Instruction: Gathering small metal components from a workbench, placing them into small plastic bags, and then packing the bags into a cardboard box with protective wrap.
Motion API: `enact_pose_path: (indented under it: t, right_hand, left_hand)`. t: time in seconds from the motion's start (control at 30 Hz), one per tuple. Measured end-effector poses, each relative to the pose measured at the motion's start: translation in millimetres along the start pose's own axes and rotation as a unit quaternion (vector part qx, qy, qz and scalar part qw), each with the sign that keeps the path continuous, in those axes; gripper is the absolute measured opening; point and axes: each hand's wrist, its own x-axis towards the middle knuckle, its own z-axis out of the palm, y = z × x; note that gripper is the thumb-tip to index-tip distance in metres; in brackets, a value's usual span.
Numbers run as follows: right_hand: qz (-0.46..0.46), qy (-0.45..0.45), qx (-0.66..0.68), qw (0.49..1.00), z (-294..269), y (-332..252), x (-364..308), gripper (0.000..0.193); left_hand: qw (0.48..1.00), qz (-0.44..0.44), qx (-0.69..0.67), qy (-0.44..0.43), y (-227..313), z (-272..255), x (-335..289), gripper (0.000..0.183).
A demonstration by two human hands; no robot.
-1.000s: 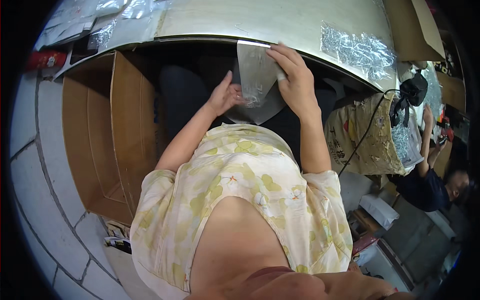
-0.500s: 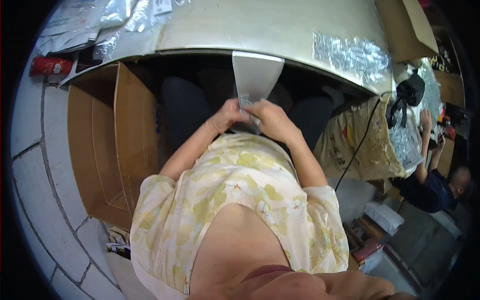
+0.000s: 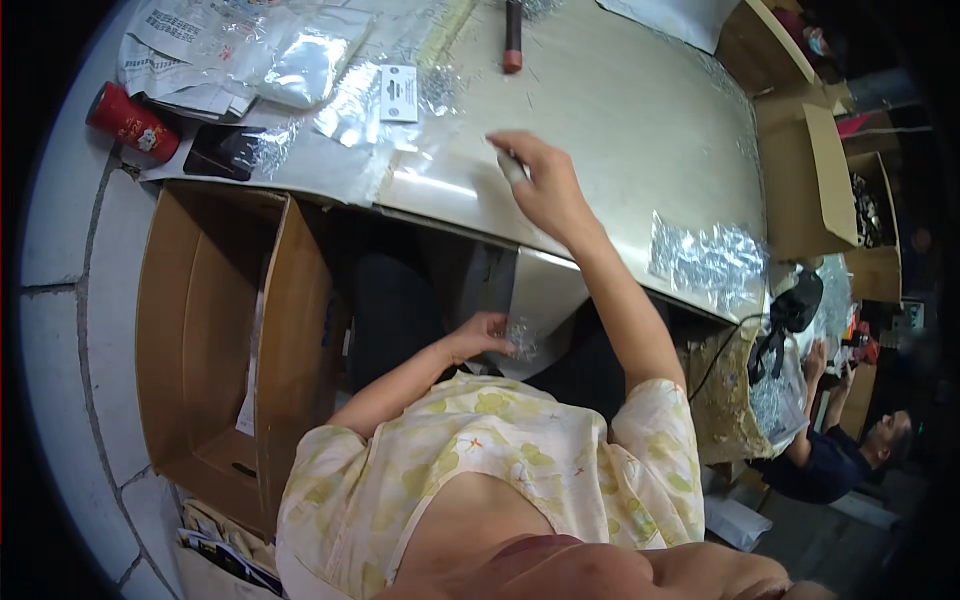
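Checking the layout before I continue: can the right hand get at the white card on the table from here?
Probably yes: the right hand is above the table, and nothing solid seems to stand between it and the white card.

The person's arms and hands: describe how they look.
Short, loose cream sleeves with a yellow-green floral print leave the forearms bare. The left hand wears no glove; the right hand is ungloved too, with a pale covering on one digit.
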Motion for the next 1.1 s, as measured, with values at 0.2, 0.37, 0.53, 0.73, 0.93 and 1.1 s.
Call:
enact_pose_path:
  t: [0.2, 0.37, 0.53, 0.73, 0.93, 1.1]
  right_hand:
    - [-0.002, 0.016, -0.124, 0.992, 47.9, 61.9, 182.7, 0.041]
    - [-0.044, 0.032, -0.222, 0.974, 99.3, 101.6, 265.5, 0.042]
    - [-0.034, -0.040, -0.307, 0.950, 80.8, 96.5, 231.6, 0.038]
    - [-0.057, -0.128, -0.425, 0.894, 22.1, 83.3, 81.2, 0.043]
    - [-0.009, -0.084, -0.251, 0.964, -32.9, 59.4, -22.7, 0.043]
    - [0.155, 0.103, 0.005, 0.983, -78.8, 55.4, -86.2, 0.032]
  left_hand:
    - [0.998, -0.033, 0.042, -0.013, 15.4, 8.3, 7.3, 0.040]
    - [0.991, -0.055, 0.112, -0.057, -51.4, -20.5, 31.7, 0.053]
    - [0.994, -0.012, -0.073, -0.075, -17.8, -1.6, 22.0, 0.045]
    - [0.998, -0.016, 0.053, -0.032, 2.2, 3.7, 12.1, 0.040]
    - [0.999, 0.044, -0.015, 0.007, 11.6, 10.9, 7.3, 0.040]
    - [0.998, 0.050, -0.004, 0.038, 17.4, 18.6, -3.3, 0.041]
